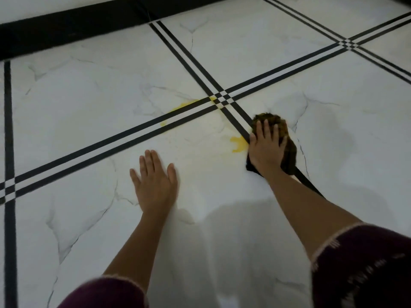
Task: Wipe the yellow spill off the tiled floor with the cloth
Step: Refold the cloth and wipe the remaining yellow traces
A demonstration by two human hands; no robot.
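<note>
Far left: a single black stripe point(8, 134) runs up the white marble-look tiled floor point(77, 103), crossing a double black stripe at lower left. A black skirting band point(66, 25) lines the wall along the top edge.

Left of centre: left hand point(154, 185) lies palm down, flat on bare tile. Its fingers point(148, 162) are extended and held loosely side by side, thumb splayed out to the right; it grips nothing. Forearm bare, dark maroon sleeve point(104, 294) with a pale trim at the bottom edge.

Centre: yellow spill point(239, 144) in patches. The brightest blot sits just left of the cloth, touching the diagonal double stripe. A thinner yellow streak point(184, 105) follows the other double stripe up to the checkered crossing point(223, 98), with a small dab farther left on that stripe. Between the patches the tile carries a faint yellowish smear.

Right of centre: right hand point(265, 147) presses palm down on a dark brown-black cloth point(282, 127), which lies bunched on the floor over the diagonal stripe, just right of the bright blot. Fingers spread apart across the top of the cloth, flat rather than curled around it. Cloth edges show beyond the fingertips and on the right side of the hand.

Right: bare forearm, a second maroon sleeve point(364, 270) at lower right. Another stripe crossing point(349, 43) at upper right.
</note>
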